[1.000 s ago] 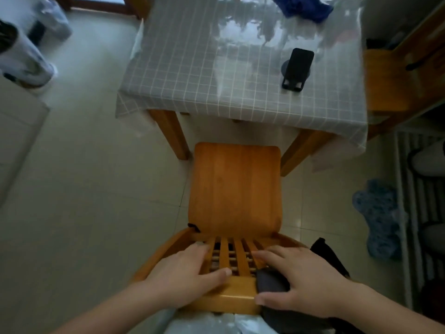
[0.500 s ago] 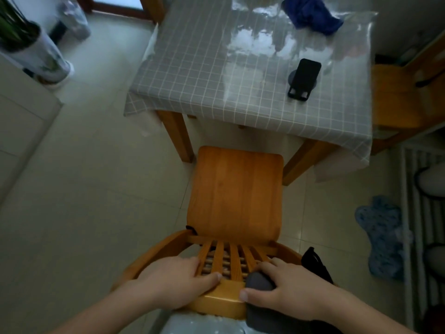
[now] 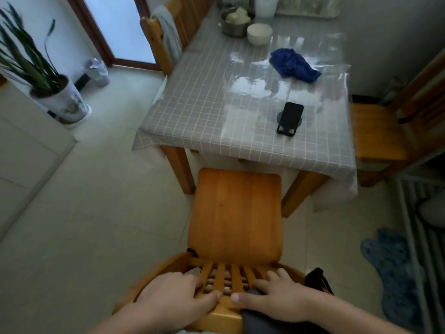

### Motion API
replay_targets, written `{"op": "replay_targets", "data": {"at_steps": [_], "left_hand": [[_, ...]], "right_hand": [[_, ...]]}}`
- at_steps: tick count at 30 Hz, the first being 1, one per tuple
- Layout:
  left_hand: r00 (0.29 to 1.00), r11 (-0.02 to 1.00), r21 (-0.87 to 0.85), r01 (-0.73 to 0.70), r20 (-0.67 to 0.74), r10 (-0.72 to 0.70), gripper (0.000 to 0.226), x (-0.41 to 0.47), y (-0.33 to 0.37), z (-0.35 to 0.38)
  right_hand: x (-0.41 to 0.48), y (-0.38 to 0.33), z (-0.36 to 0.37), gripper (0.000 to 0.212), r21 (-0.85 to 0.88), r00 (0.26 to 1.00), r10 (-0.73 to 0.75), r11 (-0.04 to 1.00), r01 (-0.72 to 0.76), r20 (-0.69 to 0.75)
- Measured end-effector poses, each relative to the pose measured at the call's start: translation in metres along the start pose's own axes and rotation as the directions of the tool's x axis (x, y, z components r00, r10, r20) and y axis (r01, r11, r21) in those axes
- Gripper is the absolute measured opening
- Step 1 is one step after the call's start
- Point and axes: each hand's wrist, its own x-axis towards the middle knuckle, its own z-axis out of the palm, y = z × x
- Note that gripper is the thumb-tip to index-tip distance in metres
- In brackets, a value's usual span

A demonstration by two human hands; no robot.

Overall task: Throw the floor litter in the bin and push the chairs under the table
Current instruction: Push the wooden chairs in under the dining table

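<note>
A wooden chair (image 3: pixel 236 213) stands in front of me, its seat facing the table (image 3: pixel 216 112) covered by a grey checked cloth. The seat's front edge is close to the table's near edge, between two table legs. My left hand (image 3: pixel 173 302) and my right hand (image 3: pixel 279 297) both grip the top rail of the slatted backrest, fingers curled over it. Dark cloth (image 3: pixel 260 321) hangs on the backrest under my right hand. A small bin with a liner (image 3: pixel 96 72) stands far left by the door.
A second chair (image 3: pixel 166 32) stands at the table's far left side and a third chair (image 3: pixel 385 133) at its right. A potted plant (image 3: pixel 55 92) stands left. On the table lie a phone on a stand (image 3: pixel 290 118), a blue cloth (image 3: pixel 293 65) and bowls (image 3: pixel 258 33). Blue slipper (image 3: pixel 395 266) lies right.
The view has tilted up, showing more of the table and room. Both hands have closed more tightly over the backrest rail, thumbs nearly meeting. The chair sits slightly nearer the table.
</note>
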Motion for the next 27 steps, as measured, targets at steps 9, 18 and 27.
{"op": "replay_targets", "data": {"at_steps": [9, 18, 27], "left_hand": [[0.997, 0.998, 0.064, -0.023, -0.069, 0.028, 0.070, 0.020, -0.010, -0.034], [0.997, 0.991, 0.111, -0.078, 0.016, 0.076, 0.057, 0.094, -0.045, -0.115], [0.992, 0.980, 0.159, -0.120, 0.063, 0.111, 0.064, 0.170, -0.080, -0.201]], "right_hand": [[0.002, -0.013, -0.038, 0.115, -0.084, 0.994, -0.043, 0.996, 0.035, -0.100], [0.041, -0.047, -0.113, 0.112, -0.028, 0.991, -0.039, 0.999, 0.036, -0.128], [0.065, -0.083, -0.202, 0.110, 0.029, 0.987, -0.049, 0.998, 0.054, -0.151]]}}
